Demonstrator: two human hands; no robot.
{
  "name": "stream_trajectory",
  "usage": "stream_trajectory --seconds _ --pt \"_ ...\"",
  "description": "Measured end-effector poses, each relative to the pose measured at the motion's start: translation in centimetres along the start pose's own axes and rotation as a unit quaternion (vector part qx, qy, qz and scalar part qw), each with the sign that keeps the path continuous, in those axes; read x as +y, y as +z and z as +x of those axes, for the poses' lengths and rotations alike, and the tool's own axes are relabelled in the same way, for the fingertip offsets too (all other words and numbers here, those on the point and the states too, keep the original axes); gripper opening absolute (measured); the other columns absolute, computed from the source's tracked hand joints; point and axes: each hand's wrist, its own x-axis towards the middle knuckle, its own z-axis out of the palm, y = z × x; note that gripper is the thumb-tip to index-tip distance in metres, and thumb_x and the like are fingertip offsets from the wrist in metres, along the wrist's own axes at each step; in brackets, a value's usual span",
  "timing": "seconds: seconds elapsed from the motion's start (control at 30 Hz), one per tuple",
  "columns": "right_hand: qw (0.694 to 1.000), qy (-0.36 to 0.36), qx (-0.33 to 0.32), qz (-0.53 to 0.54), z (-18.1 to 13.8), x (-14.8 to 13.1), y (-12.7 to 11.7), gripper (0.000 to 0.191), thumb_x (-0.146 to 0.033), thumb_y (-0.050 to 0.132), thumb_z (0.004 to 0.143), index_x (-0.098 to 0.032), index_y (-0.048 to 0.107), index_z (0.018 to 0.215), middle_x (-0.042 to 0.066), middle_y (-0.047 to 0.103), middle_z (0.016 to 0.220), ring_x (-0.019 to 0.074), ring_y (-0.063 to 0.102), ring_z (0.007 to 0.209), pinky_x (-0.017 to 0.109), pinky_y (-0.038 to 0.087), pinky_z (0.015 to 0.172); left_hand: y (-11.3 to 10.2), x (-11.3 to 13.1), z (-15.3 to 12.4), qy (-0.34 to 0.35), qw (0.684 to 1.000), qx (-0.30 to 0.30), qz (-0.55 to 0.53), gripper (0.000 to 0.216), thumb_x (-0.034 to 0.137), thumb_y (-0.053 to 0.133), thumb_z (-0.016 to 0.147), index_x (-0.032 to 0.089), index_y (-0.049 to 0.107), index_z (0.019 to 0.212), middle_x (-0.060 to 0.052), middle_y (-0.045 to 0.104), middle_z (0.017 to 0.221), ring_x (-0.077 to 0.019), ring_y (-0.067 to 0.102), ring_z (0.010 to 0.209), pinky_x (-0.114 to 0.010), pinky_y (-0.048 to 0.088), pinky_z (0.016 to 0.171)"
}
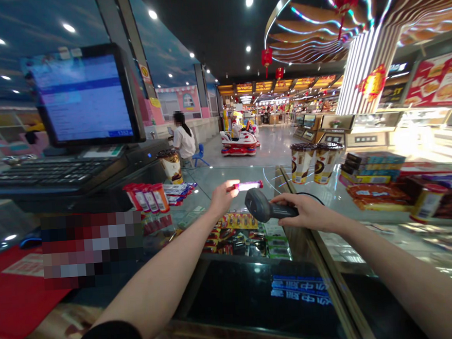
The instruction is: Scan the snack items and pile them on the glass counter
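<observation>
My left hand [222, 196] is closed on a small flat packet [249, 185] with a bright pink-white face, held out over the glass counter [211, 181]. My right hand [308, 210] grips a dark grey handheld barcode scanner [260, 206] by its handle. The scanner's head points up toward the packet, a few centimetres below it. A black cable runs from the scanner behind my right wrist.
A till monitor [83, 97] and keyboard [44, 174] stand at left, with small red tubs [146, 197] and a cup [170, 165] beside them. Two cups [316, 160] and stacked snack packs [376, 166] sit at right. A person [183, 139] sits beyond the counter near a kiddie ride [239, 141].
</observation>
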Motion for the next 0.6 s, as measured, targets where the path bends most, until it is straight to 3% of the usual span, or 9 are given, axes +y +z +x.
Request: stream_trajectory --seconds 0.27,0.6 --pt "1.000 0.008 -0.006 0.006 -0.01 0.48 0.24 0.049 -0.032 0.075 0.074 -0.024 0.063 0.122 0.004 0.072 0.103 0.0229 0.066 0.094 0.035 0.048 0.085 0.14 -0.34 0.25 -0.009 0.998 -0.004 -0.056 0.037 0.010 0.062 0.073 0.018 0.071 0.108 -0.007 0.074 0.101 -0.0201 0.069 0.095 -0.034 0.056 0.084" --pt "1.000 0.005 -0.025 -0.018 -0.03 0.83 0.79 0.060 -0.035 0.077 0.074 -0.022 0.060 0.130 0.007 0.070 0.108 0.0242 0.065 0.099 0.036 0.048 0.088 0.02 -0.11 0.36 -0.022 0.998 0.005 -0.061 0.038 0.013 0.062 0.072 0.016 0.070 0.110 -0.008 0.074 0.100 -0.0195 0.069 0.093 -0.034 0.057 0.085"
